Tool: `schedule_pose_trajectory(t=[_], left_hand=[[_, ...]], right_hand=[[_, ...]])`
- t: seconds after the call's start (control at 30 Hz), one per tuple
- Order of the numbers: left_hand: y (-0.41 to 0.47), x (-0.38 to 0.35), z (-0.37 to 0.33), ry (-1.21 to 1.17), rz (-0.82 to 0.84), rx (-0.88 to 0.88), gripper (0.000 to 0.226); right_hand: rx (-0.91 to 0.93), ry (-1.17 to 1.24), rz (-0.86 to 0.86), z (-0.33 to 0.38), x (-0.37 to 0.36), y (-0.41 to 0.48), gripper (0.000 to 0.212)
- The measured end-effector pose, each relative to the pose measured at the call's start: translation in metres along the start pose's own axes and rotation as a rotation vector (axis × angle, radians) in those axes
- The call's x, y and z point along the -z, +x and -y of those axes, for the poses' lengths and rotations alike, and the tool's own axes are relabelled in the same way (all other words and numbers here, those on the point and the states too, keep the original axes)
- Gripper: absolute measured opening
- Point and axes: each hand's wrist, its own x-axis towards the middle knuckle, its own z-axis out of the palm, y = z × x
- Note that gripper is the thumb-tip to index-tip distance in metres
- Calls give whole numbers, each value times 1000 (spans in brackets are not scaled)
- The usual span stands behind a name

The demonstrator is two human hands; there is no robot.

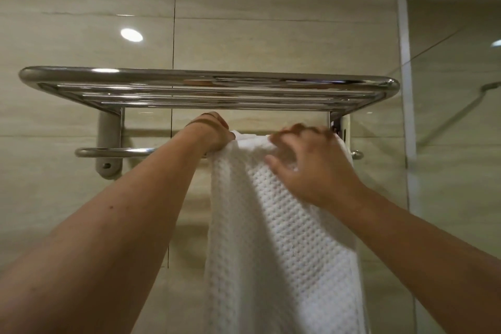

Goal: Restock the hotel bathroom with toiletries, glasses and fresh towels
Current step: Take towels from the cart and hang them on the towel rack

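— What is holding what here?

— A chrome towel rack [208, 81] is fixed to the tiled wall [81, 8] and runs across the middle of the frame. It has a top shelf [189, 97] made of parallel tubes, and a single lower bar [113, 152] beneath it. A white waffle-weave towel [284, 238] is draped over the lower bar, right of centre. Its front length hangs down past the bottom edge of the frame.

— Where are the hands?

— Both are at the towel's top fold, just under the shelf. The left hand [214, 133] is at centre frame, closed in a fist on the towel's upper left edge where it meets the bar. The cloth bunches under its knuckles.

— And the other?

— The right hand [306, 163] lies on the towel just right of centre. Its fingers [295, 130] bend over the top of the fold, though the tips are blurred. Its thumb [273, 164] is spread out to the left and lies flat on the front face of the cloth.

— Anything else around?

— A glass panel [447, 144] stands along the right side of the frame. A round light reflection [131, 35] shines on the tiles at upper left.
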Motion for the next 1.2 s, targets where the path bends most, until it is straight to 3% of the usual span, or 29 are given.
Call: schedule_pose_trajectory(t=[0.07,0.17,0.23,0.33,0.4,0.53,0.57,0.63,0.73,0.8,0.87,1.0,1.03,1.13,1.2], left_hand=[[2,-1,1,28,3,7,41],[0,-4,9,0,-93,31,30],[-17,-12,23,-31,-292,-13,22],[-62,-37,58,-231,-637,-309,20],[-83,-59,80,-424,-709,-361,13],[-97,-87,91,-897,-344,-20,7],[-95,-88,91,-962,-247,7,16],[-90,-86,88,-1039,-111,-51,37],[-74,-78,81,-961,11,-132,49],[-63,-75,76,-841,53,-166,58],[-57,-74,72,-798,48,-181,53],[-57,-75,67,-781,-7,-163,8],[-55,-78,69,-762,-21,-154,6],[-56,-82,74,-778,-41,-137,12],[-56,-83,77,-790,-23,-119,31]], right_hand=[[-40,1,143,13,-1,7,60],[-75,21,169,16,-3,16,58],[-82,37,170,12,-1,21,52],[-98,65,178,9,0,24,48],[-99,56,184,8,-2,27,50],[-106,-35,184,12,-6,33,57],[-122,-46,185,12,-7,35,60],[-161,-46,177,12,-10,37,68],[-222,-39,213,12,-10,42,79],[-259,-38,259,13,-8,45,84],[-282,-61,288,15,-6,50,89],[-298,-108,306,14,-11,57,93],[-299,-114,307,14,-11,58,94],[-296,-125,310,15,-11,61,96],[-285,-130,314,14,-10,59,97]])
